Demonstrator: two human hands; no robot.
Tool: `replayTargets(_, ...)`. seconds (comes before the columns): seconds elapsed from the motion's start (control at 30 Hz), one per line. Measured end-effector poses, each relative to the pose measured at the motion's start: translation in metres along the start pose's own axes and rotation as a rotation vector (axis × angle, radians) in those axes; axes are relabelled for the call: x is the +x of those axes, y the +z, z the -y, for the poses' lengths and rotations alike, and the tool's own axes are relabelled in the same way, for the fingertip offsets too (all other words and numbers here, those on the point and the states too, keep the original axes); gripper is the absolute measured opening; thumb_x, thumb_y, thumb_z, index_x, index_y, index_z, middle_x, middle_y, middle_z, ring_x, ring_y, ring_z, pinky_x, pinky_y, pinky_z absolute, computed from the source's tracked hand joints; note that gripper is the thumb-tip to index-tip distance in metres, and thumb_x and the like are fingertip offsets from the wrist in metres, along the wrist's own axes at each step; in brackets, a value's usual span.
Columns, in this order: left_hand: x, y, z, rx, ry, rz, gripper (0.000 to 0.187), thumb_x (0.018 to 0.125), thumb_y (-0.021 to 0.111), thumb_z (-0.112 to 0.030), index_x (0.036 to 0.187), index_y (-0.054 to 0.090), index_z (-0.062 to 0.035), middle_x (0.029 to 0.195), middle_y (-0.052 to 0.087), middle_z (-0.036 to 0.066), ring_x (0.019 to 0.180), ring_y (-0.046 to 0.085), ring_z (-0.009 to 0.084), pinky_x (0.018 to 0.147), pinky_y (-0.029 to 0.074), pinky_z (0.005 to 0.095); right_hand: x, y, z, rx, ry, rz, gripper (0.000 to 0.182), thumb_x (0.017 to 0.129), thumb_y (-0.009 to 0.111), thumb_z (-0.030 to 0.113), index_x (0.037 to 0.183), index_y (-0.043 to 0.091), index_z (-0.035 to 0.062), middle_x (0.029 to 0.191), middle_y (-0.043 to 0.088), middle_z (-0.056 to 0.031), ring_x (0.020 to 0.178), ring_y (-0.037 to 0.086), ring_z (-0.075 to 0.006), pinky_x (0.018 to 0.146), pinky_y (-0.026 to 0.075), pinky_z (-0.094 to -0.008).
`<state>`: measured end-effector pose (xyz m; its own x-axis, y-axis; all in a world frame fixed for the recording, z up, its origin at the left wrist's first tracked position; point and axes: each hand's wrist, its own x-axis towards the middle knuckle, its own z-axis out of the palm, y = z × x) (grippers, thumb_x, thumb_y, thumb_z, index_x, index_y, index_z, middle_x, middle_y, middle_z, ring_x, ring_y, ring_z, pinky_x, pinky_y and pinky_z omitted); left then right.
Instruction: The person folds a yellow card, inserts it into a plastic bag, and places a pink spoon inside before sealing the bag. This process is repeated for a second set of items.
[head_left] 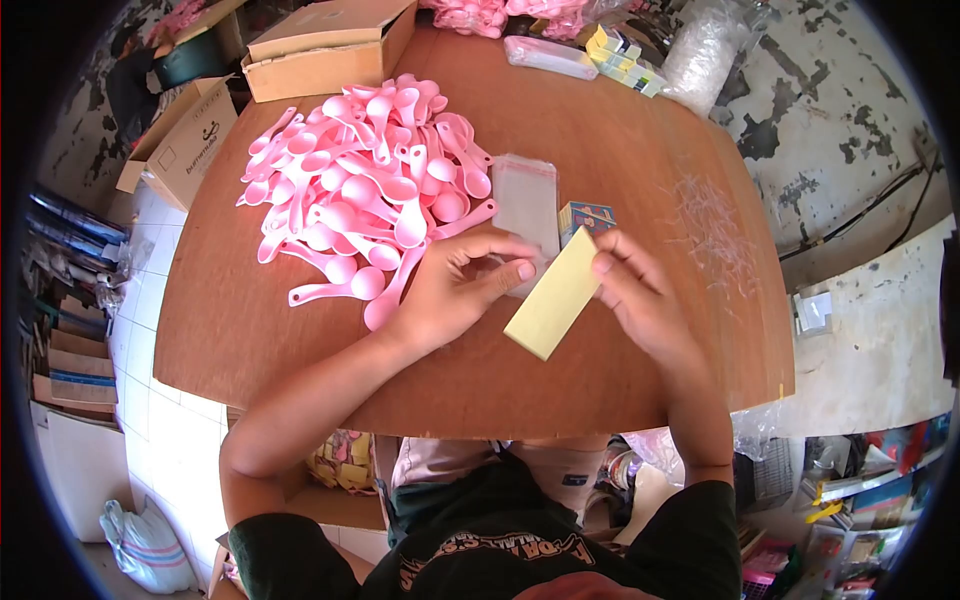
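Note:
My right hand [640, 290] pinches a pale yellow rectangular card [553, 292] near its upper end, and the card tilts down to the left. Just left of the card, my left hand [460, 285] has its fingers curled and its thumb close to the forefinger; anything between them is too hard to make out. Beyond both hands lies a stack of clear plastic sleeves [525, 195]. A small blue printed box or stack of cards [590, 216] sits right behind the yellow card. To the left is a big heap of pink plastic scoops [360, 190], close by my left hand.
An open cardboard box [320, 55] stands at the table's back left, with another carton [190, 135] beside it. Clear plastic packs [550, 58], yellow boxes [622, 60] and a plastic-wrapped bundle [705, 55] line the far edge. Thin plastic strips [715, 230] litter the wooden table's [450, 390] right side.

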<state>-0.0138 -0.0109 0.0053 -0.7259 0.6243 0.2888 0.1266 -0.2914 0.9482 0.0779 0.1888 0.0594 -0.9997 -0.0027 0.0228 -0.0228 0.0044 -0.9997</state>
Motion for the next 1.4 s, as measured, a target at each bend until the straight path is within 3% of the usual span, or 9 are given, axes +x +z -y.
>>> replayTargets(0.17,-0.004,0.002,-0.005,0.234,0.429,-0.347,0.032,0.084,0.071,-0.007,0.113,0.058,-0.0033,0.100,0.054,0.002,0.091,0.050,0.0122,0.087,0.042,0.0270,0.003,0.015,-0.003,0.233,0.047,0.124,0.017,0.100,0.049,0.020,0.102,0.053,0.0038,0.094,0.058,-0.0021,0.087,0.055,-0.0093,0.083,0.047,-0.0298)
replayTargets(0.27,-0.007,-0.009,-0.004,0.288,0.430,-0.204,0.037,0.085,0.070,-0.006,0.118,0.054,-0.0027,0.103,0.058,0.006,0.092,0.055,0.0141,0.084,0.045,0.0292,0.006,0.025,-0.001,0.410,0.020,0.160,0.017,0.100,0.047,0.018,0.105,0.052,0.0030,0.101,0.059,-0.0048,0.098,0.058,-0.0141,0.088,0.048,-0.0356)
replayTargets(0.33,-0.006,-0.011,-0.010,0.377,0.460,-0.041,0.045,0.087,0.066,-0.002,0.128,0.048,-0.0011,0.111,0.061,0.009,0.097,0.059,0.0152,0.083,0.047,0.0299,0.010,0.024,-0.006,0.474,-0.039,0.272,0.018,0.101,0.042,0.016,0.111,0.051,0.0046,0.130,0.054,-0.0215,0.120,0.054,-0.0350,0.102,0.043,-0.0499)
replayTargets(0.37,-0.007,-0.007,-0.010,0.377,0.460,-0.043,0.045,0.087,0.066,-0.002,0.128,0.048,-0.0011,0.111,0.061,0.009,0.097,0.059,0.0152,0.083,0.047,0.0299,0.010,0.026,-0.006,0.473,-0.037,0.273,0.018,0.101,0.042,0.016,0.111,0.051,0.0046,0.130,0.054,-0.0215,0.120,0.054,-0.0350,0.102,0.043,-0.0499)
replayTargets(0.43,-0.008,0.008,-0.010,-0.117,0.279,-0.068,0.041,0.091,0.061,-0.002,0.130,0.048,0.0005,0.115,0.061,0.011,0.106,0.058,0.0159,0.087,0.048,0.0295,0.011,0.038,0.001,0.400,-0.127,0.202,0.019,0.101,0.043,0.017,0.112,0.051,0.0046,0.135,0.050,-0.0229,0.121,0.054,-0.0354,0.102,0.042,-0.0490)
replayTargets(0.53,-0.003,-0.001,-0.013,-0.248,0.088,-0.020,0.042,0.093,0.059,-0.005,0.132,0.047,0.0016,0.114,0.063,0.012,0.104,0.061,0.0156,0.088,0.051,0.0289,0.008,0.041,0.010,0.335,-0.149,0.120,0.021,0.100,0.048,0.016,0.111,0.053,-0.0011,0.116,0.061,-0.0099,0.106,0.057,-0.0146,0.089,0.048,-0.0351)
replayTargets(0.73,0.002,-0.004,-0.004,-0.260,-0.142,0.031,0.041,0.094,0.058,-0.005,0.132,0.046,0.0057,0.110,0.066,0.014,0.099,0.065,0.0165,0.090,0.053,0.0295,0.008,0.013,0.006,-0.385,-0.635,-0.521,0.019,0.096,0.059,0.014,0.104,0.061,-0.0037,0.094,0.066,-0.0058,0.083,0.060,-0.0084,0.074,0.048,-0.0224)
replayTargets(0.87,0.001,-0.002,-0.006,-0.226,-0.193,0.071,0.042,0.095,0.057,-0.007,0.133,0.045,0.0055,0.113,0.066,0.016,0.103,0.065,0.0194,0.093,0.052,0.0309,0.009,0.007,0.009,-0.337,-0.649,-0.651,0.019,0.094,0.062,0.011,0.105,0.063,-0.0047,0.090,0.067,-0.0055,0.080,0.060,-0.0067,0.071,0.048,-0.0216)
replayTargets(1.4,0.001,0.001,-0.024,-0.064,-0.188,0.184,0.032,0.094,0.060,-0.009,0.123,0.057,0.0030,0.110,0.067,0.010,0.098,0.064,0.0152,0.089,0.050,0.0278,0.011,0.012,-0.019,-0.486,-0.557,-0.388,0.013,0.089,0.066,0.007,0.097,0.067,-0.0037,0.086,0.069,-0.0058,0.078,0.061,-0.0064,0.068,0.049,-0.0229)
